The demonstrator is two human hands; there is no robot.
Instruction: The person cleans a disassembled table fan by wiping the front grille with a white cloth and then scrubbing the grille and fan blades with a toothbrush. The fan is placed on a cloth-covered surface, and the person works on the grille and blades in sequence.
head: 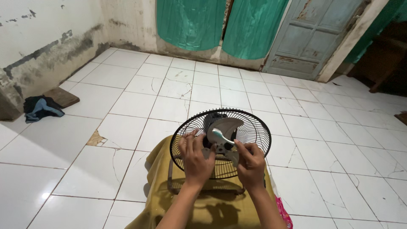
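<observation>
Resting on a yellow cloth (161, 178) spread over the person's lap, a black wire fan grille (254, 127) lies near the middle of the scene with grey fan blades (227, 125) inside it. The left hand (196, 157) lies on the near left part of the grille, fingers spread and loosely curled over the wires and the hub, steadying it rather than closing around anything. The right hand (251, 163), just to the right, pinches the handle of a toothbrush (221, 136) between thumb and fingers; the brush's teal and white head points far and left and lies against a blade near the hub. The two hands sit close together, almost touching over the centre of the fan. A patch of pink fabric (283, 212) shows at the near right edge of the cloth. All around is a white tiled floor (305, 140), cracked in places, with one chipped tile to the left. At the far left, against a stained wall (38, 38), lie a dark bundle of clothes (40, 108) and a brown slab (62, 96). Green curtains (220, 25) hang on the far wall beside a pale blue door (313, 34).
</observation>
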